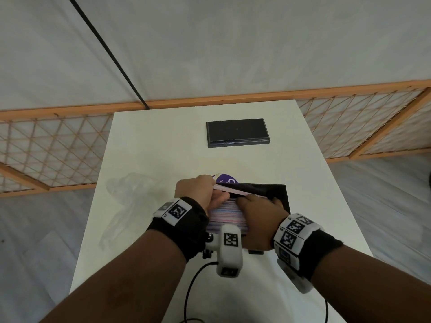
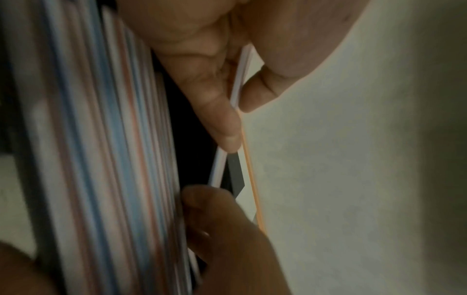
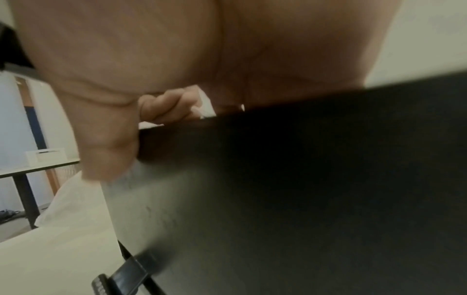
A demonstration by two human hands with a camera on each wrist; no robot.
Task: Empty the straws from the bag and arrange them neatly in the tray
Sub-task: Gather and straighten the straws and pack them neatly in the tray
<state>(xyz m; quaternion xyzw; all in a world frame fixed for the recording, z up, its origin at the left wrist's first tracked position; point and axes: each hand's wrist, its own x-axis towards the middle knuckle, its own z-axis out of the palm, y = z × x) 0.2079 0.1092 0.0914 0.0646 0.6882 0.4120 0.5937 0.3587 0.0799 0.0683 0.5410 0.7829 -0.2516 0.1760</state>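
A pile of striped paper straws (image 1: 224,213) (image 2: 101,159) lies lengthwise in the near black tray (image 1: 277,191) (image 3: 303,179). My left hand (image 1: 218,191) (image 2: 236,95) is at the tray's far left and pinches a few loose straws (image 1: 235,191) (image 2: 237,83) between thumb and forefinger, slanted above the pile. My right hand (image 1: 256,206) (image 2: 227,239) (image 3: 202,49) lies over the pile's right end, its thumb against the straws; its fingertips are hidden. The crumpled clear bag (image 1: 130,194) rests on the table to the left.
A second black tray (image 1: 238,132) sits farther back on the white table (image 1: 163,148). A purple card (image 1: 227,181) pokes out behind my left hand. A black cable (image 1: 193,287) loops near the front edge. A wooden lattice screen (image 1: 58,148) stands beyond the table.
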